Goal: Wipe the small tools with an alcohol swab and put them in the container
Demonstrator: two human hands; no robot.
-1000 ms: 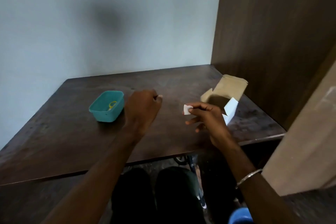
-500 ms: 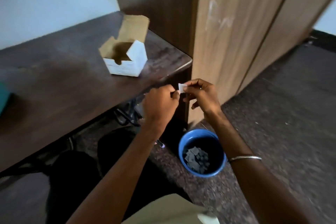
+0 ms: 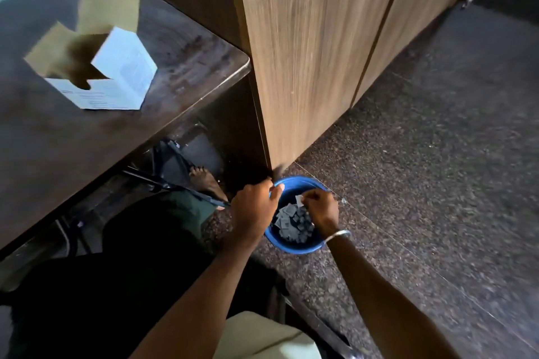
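Both hands reach down over the blue bin [image 3: 294, 245] on the floor. The right hand [image 3: 320, 208] pinches a small white swab [image 3: 299, 200] above the bin's scraps; the left hand [image 3: 253, 210] is curled closed, its contents hidden. The open box [image 3: 116, 79] sits on the table [image 3: 43, 140], far left.

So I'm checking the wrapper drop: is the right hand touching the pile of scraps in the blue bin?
Apart. The head view shows the right hand pinching a white scrap above the grey pile inside the blue bin.
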